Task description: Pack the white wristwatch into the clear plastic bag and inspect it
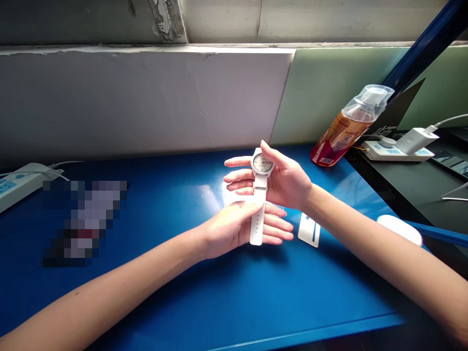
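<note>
A white wristwatch (258, 222) with a round pale dial is held up between both hands above the blue table. My right hand (290, 178) has its thumb along the upper edge of the watch case, with the fingers stretched out behind it. Lower down, my left hand (234, 224) pins the strap under its thumb; its other fingers lie extended beneath the strap. The strap's holed end hangs toward me. Behind the hands lies a clear and white item (229, 194), mostly hidden. A small white card (309, 230) with a slot rests just right of my left fingertips.
A bottle (343, 126) of reddish drink leans at the back right. Power strips sit at the far left (25, 183) and right (398, 151), with cables. A rounded white object (399, 228) lies beyond my right forearm. A pixelated item (87, 219) is at left.
</note>
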A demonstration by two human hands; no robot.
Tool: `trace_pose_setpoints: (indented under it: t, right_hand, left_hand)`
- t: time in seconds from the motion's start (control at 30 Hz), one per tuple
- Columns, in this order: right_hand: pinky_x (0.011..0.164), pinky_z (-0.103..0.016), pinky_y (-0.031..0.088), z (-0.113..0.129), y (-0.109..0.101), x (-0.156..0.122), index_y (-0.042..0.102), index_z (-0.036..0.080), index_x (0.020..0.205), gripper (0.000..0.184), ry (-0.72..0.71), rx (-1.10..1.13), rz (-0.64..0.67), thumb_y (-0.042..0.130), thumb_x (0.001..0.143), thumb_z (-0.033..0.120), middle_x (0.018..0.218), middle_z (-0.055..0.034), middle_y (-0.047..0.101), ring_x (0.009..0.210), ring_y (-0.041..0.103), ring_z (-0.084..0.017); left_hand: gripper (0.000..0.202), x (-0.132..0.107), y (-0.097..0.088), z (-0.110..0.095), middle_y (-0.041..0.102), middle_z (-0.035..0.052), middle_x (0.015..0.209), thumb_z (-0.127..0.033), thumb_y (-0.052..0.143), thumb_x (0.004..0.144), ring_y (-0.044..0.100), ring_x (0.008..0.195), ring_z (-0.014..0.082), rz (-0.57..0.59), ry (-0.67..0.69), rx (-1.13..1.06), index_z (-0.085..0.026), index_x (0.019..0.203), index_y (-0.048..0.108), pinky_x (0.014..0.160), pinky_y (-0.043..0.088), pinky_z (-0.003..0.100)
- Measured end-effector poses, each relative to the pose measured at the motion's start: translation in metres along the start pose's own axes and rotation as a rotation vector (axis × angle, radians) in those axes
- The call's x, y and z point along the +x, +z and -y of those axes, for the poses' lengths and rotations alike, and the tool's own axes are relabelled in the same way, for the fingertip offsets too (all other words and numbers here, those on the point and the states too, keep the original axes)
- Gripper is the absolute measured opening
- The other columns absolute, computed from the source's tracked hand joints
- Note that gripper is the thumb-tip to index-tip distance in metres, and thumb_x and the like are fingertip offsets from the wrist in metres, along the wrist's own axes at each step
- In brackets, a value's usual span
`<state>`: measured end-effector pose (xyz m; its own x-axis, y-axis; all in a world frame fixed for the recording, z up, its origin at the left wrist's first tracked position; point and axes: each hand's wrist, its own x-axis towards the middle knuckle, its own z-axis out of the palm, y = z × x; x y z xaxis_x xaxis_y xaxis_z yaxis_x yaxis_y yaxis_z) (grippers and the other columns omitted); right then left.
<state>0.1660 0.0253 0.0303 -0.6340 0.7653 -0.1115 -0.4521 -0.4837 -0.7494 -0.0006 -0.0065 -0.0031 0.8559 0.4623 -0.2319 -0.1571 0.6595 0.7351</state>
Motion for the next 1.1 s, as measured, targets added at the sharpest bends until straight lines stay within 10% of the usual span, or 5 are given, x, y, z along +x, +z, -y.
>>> trace_pose_setpoints:
  t: [1.1]
  right_hand:
    - [0.089,-0.042,0.056,-0.0043,-0.0029,0.0038,0.061,0.004,0.124,0.076,0.034,0.121,0.082,0.008,0.101,0.054,0.102,-0.0201,0.076,0.096,0.073,-0.027]
  left_hand:
    - [0.043,0.0025,0.0023,0.0019,0.073,0.0223,0.109,-0.032,0.038,0.105,0.073,0.1,0.0277,-0.007,-0.001,-0.029,-0.003,0.117,0.068,0.092,0.055,0.04]
